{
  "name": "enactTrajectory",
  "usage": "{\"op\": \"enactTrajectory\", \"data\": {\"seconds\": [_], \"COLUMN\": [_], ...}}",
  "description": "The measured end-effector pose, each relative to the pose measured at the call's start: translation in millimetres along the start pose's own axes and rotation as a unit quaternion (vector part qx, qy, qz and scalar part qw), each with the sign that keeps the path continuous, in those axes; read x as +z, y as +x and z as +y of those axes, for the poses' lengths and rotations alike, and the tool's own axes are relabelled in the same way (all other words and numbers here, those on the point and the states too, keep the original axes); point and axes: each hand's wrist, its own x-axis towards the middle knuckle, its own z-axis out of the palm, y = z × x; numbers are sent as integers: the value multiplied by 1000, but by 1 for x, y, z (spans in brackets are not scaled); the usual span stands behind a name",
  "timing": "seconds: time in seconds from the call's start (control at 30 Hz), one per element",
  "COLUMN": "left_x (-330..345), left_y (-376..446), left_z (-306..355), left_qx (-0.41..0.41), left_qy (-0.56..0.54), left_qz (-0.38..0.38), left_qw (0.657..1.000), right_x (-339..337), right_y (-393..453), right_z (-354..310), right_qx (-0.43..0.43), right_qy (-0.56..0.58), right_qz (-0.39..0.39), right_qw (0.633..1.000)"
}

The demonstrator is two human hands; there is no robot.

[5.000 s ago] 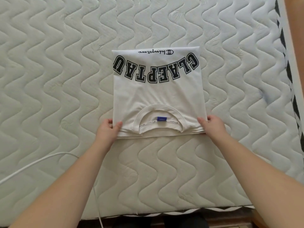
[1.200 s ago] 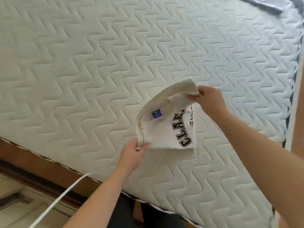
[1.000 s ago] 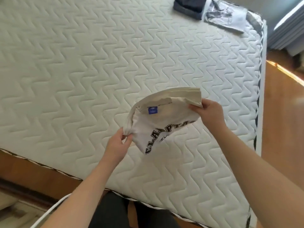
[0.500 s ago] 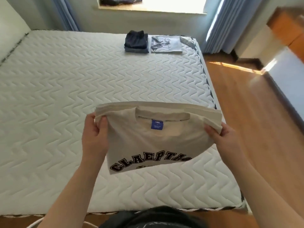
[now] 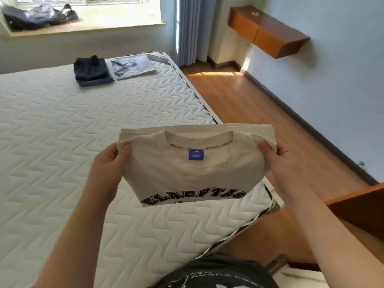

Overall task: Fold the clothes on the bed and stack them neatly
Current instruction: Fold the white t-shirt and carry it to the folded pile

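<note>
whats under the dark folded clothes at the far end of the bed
A grey-blue folded piece sticks out beneath the dark folded clothes, resting on the mattress. How many layers lie between is hidden.

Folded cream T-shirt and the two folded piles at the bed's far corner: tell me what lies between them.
Only bare quilted mattress lies between the held cream T-shirt and the dark pile and grey pile, in the head view.

Bright window [image 5: 83, 1] daylight, slight blur, wide-angle distortion.
</note>
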Motion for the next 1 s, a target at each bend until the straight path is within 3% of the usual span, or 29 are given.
{"op": "enactTrajectory", "data": {"seconds": [0.43,0.73,1.0], "left_x": [111,212,311], "left_y": [5,13,13], "left_z": [2,-2,11], "left_qx": [36,90,80], "left_qy": [3,130,139], "left_qz": [-116,-118,-100], "left_qw": [993,980,982], "right_x": [-99,-178,-252], "right_y": [-31,22,84], "right_z": [9,49,78], "right_qx": [43,55,57], "right_qy": [-60,-9,11], "right_qz": [137,150,126], "right_qw": [988,987,990]}}
